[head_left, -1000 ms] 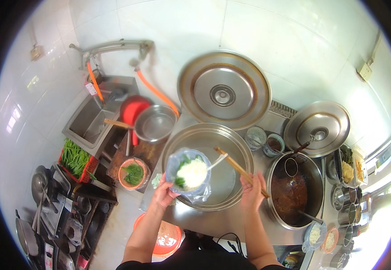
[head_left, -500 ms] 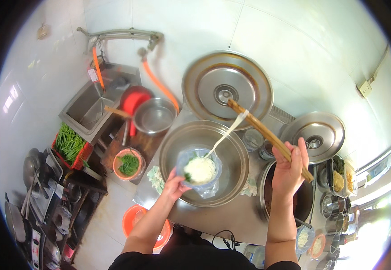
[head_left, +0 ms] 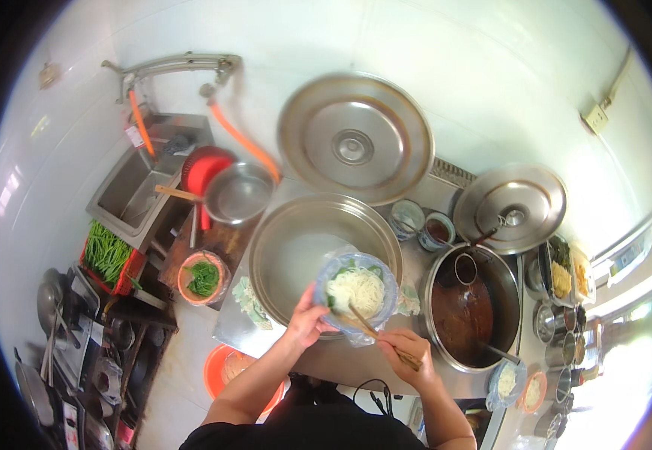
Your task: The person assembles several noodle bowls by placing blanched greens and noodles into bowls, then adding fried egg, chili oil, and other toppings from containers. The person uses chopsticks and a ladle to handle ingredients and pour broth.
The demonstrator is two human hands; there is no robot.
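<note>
My left hand grips the rim of a bowl lined with a clear plastic bag. White noodles with green leaves around them fill the bowl, held over the near right part of a large metal pot. My right hand is closed around long wooden chopsticks. Their tips touch the near edge of the noodles. Right of that hand stands a deep pot of dark brown sauce, with a ladle in it.
Metal lids lean against the wall behind the pots. On the left are a sink, a steel pan and a bowl of greens. Small jars stand between the pots. More noodle bowls sit at the lower right.
My right hand has come down from beside the far pot lid, lowering the chopsticks into the bowl. The strand of noodles lifted earlier is back down. The bowl has shifted right.
</note>
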